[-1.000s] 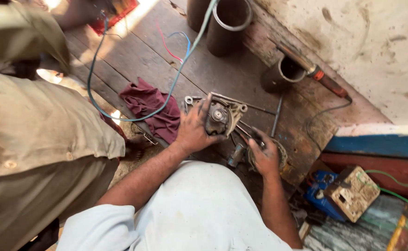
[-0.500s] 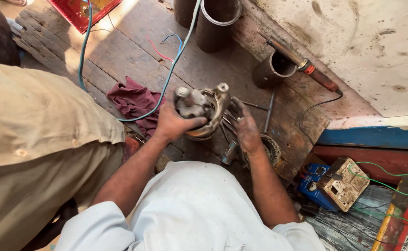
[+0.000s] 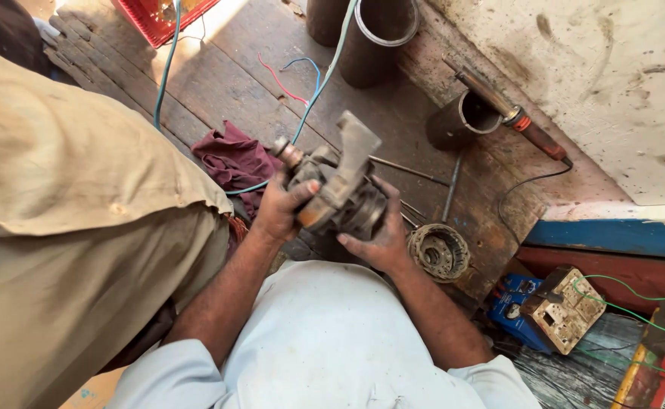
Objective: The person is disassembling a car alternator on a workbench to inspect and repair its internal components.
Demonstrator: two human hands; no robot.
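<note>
Item: grimy metal motor assembly (image 3: 337, 185), grey casting with a flat bracket sticking up and a short shaft end pointing to my left. I hold it lifted above the wooden worktop (image 3: 219, 83), tilted, in front of my lap.

My left hand (image 3: 281, 206): clenched around the near left side of the assembly, thumb over the top edge, fingers underneath.

My right hand (image 3: 379, 238): cupped under and against the right side of the assembly, fingers spread along its round ribbed body, grasping it.

On the worktop, just right of my right hand: a round wound coil part (image 3: 438, 252), lying flat. Behind it, thin metal rods (image 3: 450, 189) lie loose on the boards.

Left of the assembly: a crumpled maroon rag (image 3: 234, 160), touching a light blue cable (image 3: 319, 95) that runs up across the boards.

Farther back: two dark upright pipe sections (image 3: 374, 38); a third short cylinder (image 3: 459, 121) with a soldering iron (image 3: 510, 113) resting across its rim.

Lower right: a beige switch box (image 3: 567, 314) on a blue block, green wire (image 3: 627, 307) trailing from it.

Far left: another person in a tan garment (image 3: 67, 227), close beside my left arm.

Top: corner of a red crate (image 3: 158, 19).
</note>
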